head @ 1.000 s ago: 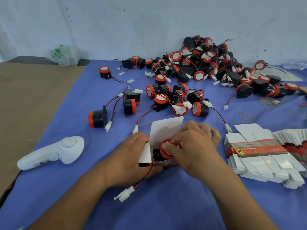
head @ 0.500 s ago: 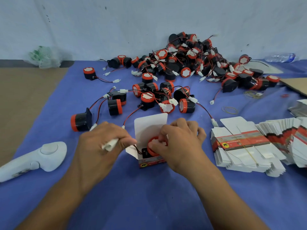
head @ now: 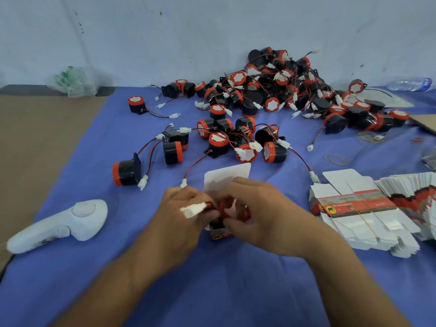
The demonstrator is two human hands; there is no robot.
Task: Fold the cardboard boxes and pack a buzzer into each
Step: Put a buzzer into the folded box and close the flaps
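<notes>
- Lower centre: left hand (head: 181,218) pinches a white connector (head: 193,210). Right hand (head: 262,215) is close against it, fingers curled on the red rim of the buzzer (head: 223,210); detail is blurred.
- The buzzer sits in an open box (head: 220,234) on the blue surface (head: 212,279) between the hands, white flap up behind.
- Lower left: white controller (head: 63,225). Right edge: banded stack of flat boxes (head: 358,215).
- Mid frame: loose buzzers (head: 219,140) with wire leads, rubber bands (head: 336,159) to their right.
- Upper right: pile of buzzers (head: 283,86) against the wall, bottle (head: 410,84) beyond. Upper left: plastic bag (head: 75,81).
</notes>
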